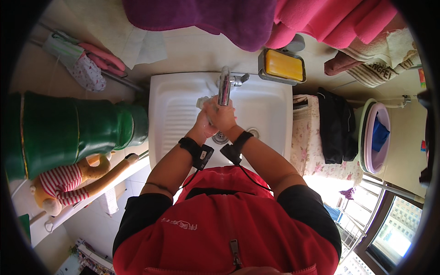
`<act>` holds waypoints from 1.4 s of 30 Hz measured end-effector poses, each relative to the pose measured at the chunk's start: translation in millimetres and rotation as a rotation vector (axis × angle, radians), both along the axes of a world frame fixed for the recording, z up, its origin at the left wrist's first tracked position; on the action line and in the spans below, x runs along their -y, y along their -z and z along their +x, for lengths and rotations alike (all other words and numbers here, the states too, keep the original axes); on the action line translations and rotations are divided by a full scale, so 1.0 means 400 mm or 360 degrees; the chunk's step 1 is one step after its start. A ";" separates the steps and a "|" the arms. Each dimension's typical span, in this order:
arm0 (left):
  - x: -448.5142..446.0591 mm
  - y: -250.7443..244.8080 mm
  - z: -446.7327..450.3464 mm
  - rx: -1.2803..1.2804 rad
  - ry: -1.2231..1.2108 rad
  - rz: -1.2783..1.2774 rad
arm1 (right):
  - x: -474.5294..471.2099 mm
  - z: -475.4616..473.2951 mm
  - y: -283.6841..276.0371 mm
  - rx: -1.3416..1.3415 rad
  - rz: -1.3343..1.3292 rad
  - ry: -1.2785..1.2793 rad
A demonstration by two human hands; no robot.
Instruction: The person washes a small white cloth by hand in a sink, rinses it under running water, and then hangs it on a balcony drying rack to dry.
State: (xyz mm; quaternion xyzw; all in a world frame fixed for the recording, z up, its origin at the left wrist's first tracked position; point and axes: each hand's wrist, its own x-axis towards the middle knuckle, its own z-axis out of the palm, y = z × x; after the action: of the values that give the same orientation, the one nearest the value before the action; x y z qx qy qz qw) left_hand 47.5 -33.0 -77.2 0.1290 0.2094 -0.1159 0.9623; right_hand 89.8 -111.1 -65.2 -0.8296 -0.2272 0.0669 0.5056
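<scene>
In the white ceramic sink (pixel 172 89), my left hand (pixel 202 125) and my right hand (pixel 222 115) are pressed together under the chrome faucet (pixel 224 86). A small whitish wet item (pixel 202 102), possibly a cloth, sticks out from between them past the fingertips. The fingers overlap, and the spout hides part of my right hand. Wet drops shine on my left hand. Just below the hands lies the metal drain (pixel 220 137), with a round metal fitting (pixel 253 132) to its right. Ribbed washboard ridges (pixel 178 117) line the basin's left side.
A yellow soap bar (pixel 284 65) sits in a dish at the sink's back right corner. Purple (pixel 206 17) and pink towels (pixel 316 20) hang above. A large green vessel (pixel 75 127) borders the left. Right are a floral cover (pixel 306 137), black clothing (pixel 335 127) and basins (pixel 380 137).
</scene>
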 end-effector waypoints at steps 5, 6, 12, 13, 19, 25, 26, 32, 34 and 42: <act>0.003 -0.049 -0.005 -0.0139 0.0244 0.0019 | 0.028 0.072 0.004 -0.0137 0.0116 0.0236; -0.004 -0.083 -0.013 -0.0123 0.0207 -0.0013 | 0.034 0.060 0.008 -0.0149 0.0084 0.0170; -0.039 -0.014 -0.012 0.0048 0.0099 -0.0090 | 0.029 -0.047 -0.080 0.0515 0.0307 -0.0358; -0.025 -0.022 -0.012 0.0082 0.0077 -0.0080 | 0.028 -0.040 -0.074 0.0400 0.0240 -0.0323; 0.005 -0.056 -0.010 -0.0047 0.0162 -0.0231 | 0.025 0.066 -0.047 -0.0101 0.0141 0.0072; -0.059 -0.055 0.016 -0.0052 0.0175 -0.0280 | 0.054 0.015 -0.040 0.0358 0.0323 -0.0495; -0.041 -0.057 0.020 -0.0077 0.0156 -0.0059 | 0.057 0.007 -0.030 0.0356 0.0290 -0.0474; -0.026 0.152 0.004 -0.0128 0.0041 0.0029 | 0.026 -0.003 -0.030 0.0201 0.0306 -0.0322; -0.026 0.145 0.009 -0.0068 0.0063 -0.0016 | 0.021 0.001 -0.018 0.0090 0.0312 -0.0258; -0.002 0.165 0.025 0.0160 0.0064 -0.0136 | 0.014 0.001 -0.013 -0.0621 0.0279 0.0042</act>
State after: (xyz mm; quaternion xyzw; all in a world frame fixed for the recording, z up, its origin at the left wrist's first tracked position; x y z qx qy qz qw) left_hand 57.6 -32.1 -143.2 0.0977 0.1532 -0.1373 0.9737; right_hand 90.1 -116.7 -60.0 -0.7568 -0.1191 0.1996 0.6109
